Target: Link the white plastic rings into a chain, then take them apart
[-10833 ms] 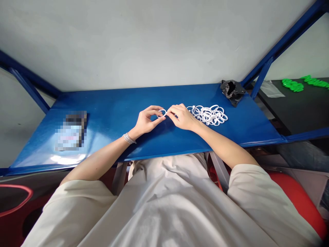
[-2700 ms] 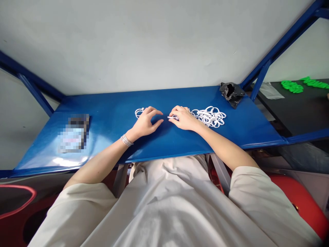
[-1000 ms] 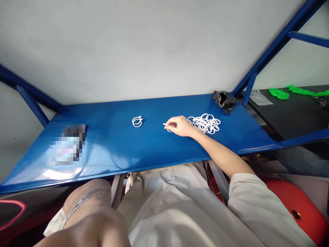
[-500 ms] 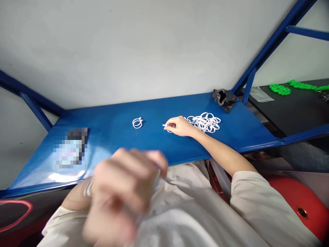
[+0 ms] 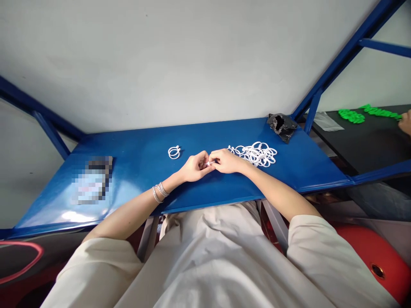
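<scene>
The left hand (image 5: 195,168) and right hand (image 5: 226,161) meet, their fingers (image 5: 218,157) pinching what looks like a small white plastic ring (image 5: 209,163), mostly hidden. One linked ring pair (image 5: 174,152) lies apart on the blue counter (image 5: 135,179); a much larger loose heap of rings (image 5: 253,154) sits just beside the right hand.

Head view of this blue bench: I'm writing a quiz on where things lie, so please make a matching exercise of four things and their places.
Things:
1. Heap of white rings
2. Lone white ring
3. Crumpled black bag
4. Bright green pieces

Places:
A. On the black surface off to the right of the bench
B. At the back edge of the blue bench top, near its right corner
C. Just beyond the right hand
D. Apart from the others, left of the left hand

Pairs: 1-C, 2-D, 3-B, 4-A
</scene>
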`<state>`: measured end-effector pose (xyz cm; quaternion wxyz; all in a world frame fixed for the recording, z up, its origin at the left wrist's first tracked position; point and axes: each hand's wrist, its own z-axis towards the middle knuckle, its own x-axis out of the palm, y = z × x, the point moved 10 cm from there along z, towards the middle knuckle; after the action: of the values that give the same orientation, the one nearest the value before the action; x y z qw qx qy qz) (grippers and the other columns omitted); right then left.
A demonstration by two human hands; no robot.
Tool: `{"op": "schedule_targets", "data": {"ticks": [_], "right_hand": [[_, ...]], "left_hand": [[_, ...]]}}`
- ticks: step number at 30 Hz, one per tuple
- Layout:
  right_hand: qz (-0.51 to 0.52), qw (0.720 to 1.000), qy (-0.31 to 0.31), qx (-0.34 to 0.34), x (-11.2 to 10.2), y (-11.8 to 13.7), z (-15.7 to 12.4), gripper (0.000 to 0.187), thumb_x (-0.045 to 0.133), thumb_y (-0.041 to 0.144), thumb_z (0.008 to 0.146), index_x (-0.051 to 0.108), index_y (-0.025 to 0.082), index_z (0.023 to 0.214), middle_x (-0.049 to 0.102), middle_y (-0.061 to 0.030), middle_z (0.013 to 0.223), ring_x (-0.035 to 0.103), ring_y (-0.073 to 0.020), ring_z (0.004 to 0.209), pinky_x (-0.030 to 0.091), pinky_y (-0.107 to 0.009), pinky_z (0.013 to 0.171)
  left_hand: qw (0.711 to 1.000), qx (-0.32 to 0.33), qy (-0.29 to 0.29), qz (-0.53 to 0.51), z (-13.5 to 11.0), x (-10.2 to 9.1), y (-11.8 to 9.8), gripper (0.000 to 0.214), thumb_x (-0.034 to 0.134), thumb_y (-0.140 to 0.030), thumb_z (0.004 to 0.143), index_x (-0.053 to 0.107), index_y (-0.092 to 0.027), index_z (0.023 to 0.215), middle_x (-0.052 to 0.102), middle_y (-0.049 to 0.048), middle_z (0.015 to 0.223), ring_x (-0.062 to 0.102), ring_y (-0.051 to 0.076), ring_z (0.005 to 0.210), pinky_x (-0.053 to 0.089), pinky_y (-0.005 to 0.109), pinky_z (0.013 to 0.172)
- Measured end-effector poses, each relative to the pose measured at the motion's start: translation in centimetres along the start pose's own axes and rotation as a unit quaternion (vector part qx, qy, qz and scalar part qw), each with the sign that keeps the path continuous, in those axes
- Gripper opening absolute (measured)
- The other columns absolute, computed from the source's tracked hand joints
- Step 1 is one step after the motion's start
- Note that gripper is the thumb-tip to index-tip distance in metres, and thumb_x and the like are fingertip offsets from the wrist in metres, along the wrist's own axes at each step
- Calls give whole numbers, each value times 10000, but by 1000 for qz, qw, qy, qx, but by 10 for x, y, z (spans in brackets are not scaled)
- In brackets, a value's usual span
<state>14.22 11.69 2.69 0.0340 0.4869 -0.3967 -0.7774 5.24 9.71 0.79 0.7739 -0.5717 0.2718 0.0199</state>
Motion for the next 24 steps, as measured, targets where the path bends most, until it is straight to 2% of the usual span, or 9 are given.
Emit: {"op": "schedule_targets", "data": {"ticks": [4,8,10,13,16,20,24], "right_hand": [[10,999,52,-8,10,11,-4,99,661,106,780,615,189,754,621,7,745,515,-136,648,360,-269,630],[11,996,85,-26,17,23,-7,210,671,145,763,483,212,696,561,19,716,484,-135,652,347,-276,631],[15,996,90,-21,19,22,-7,277,686,158,745,425,220,675,530,32,691,453,-125,628,326,-277,613],[8,997,78,-1,21,14,-6,359,681,150,721,341,229,634,448,58,616,376,-107,574,271,-281,582],[8,998,63,5,21,7,-5,339,612,93,701,317,224,598,427,61,579,356,-102,555,246,-283,577],[9,999,49,-9,19,5,-2,271,576,54,676,368,216,612,498,45,631,412,-110,586,276,-271,594],[40,999,-28,-12,2,2,0,220,673,131,744,473,208,695,584,14,762,492,-124,663,360,-261,640]], "left_hand": [[997,-18,49,-63,1,7,3,605,919,-578,720,448,-199,725,445,-77,607,356,67,550,290,222,525],[991,-35,87,-98,1,13,0,643,962,-558,648,433,-197,699,517,-50,649,419,80,591,336,227,556],[990,-36,92,-96,0,14,-3,662,972,-554,621,416,-201,686,488,-63,633,398,77,583,325,227,554],[993,-23,95,-65,0,13,-8,677,958,-562,636,383,-204,657,406,-84,607,328,65,567,287,229,549],[995,-10,93,-40,0,12,-10,653,914,-573,701,378,-203,657,391,-78,622,314,69,579,279,234,553],[996,-2,85,-33,-1,10,-5,573,869,-556,771,422,-201,715,431,-61,667,354,81,603,304,232,555],[994,-15,56,-93,0,8,4,533,854,-559,812,459,-203,835,445,-70,690,379,70,578,322,218,538]]}}
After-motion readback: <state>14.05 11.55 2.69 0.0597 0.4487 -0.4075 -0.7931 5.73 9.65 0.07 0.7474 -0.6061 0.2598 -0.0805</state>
